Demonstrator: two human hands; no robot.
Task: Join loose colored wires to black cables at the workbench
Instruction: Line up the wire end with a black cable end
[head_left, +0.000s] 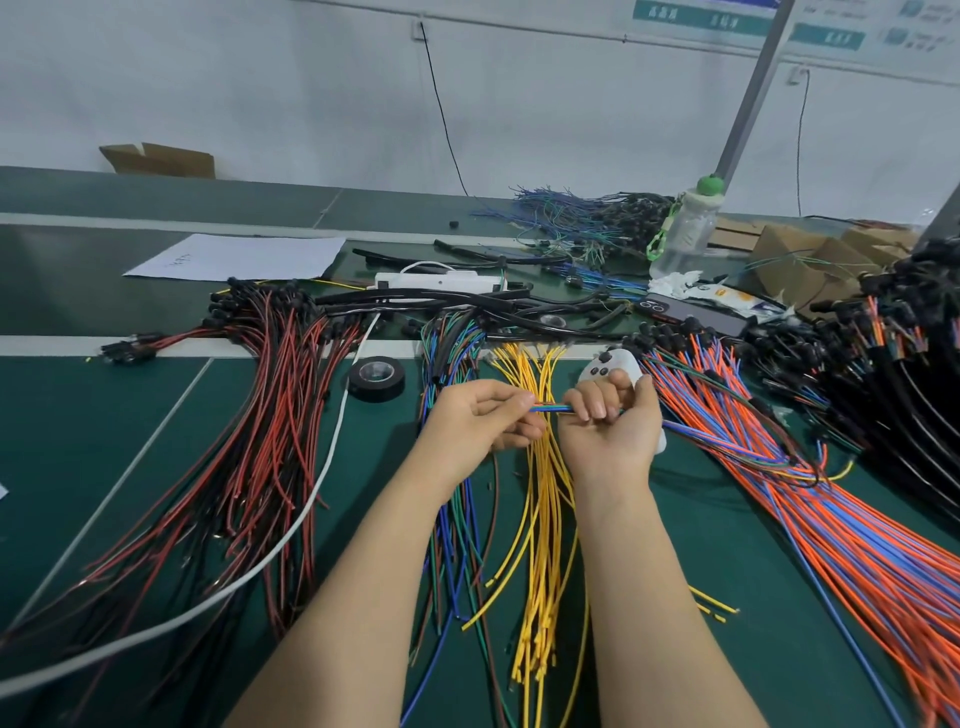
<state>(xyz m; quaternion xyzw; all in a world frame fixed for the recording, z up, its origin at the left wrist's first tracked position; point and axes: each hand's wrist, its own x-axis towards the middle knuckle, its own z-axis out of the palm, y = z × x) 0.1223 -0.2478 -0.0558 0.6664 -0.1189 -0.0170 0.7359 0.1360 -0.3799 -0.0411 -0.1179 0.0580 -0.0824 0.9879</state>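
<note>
Green matting covers the workbench (130, 441), and sorted fans of wire lie across it, likely so each colour can be drawn singly: red and black leads (249, 441) toward the left edge, yellow wires (545, 545) in the middle, orange and blue wires (779, 493) toward the right edge, black cables (441, 301) along the far side. Above the yellow fan, the left hand (480, 415) pinches a thin wire bundle (550, 408) of blue, yellow and green strands, while the right hand (610, 415) curls in a fist round it, probably keeping the strands level and taut for joining.
</note>
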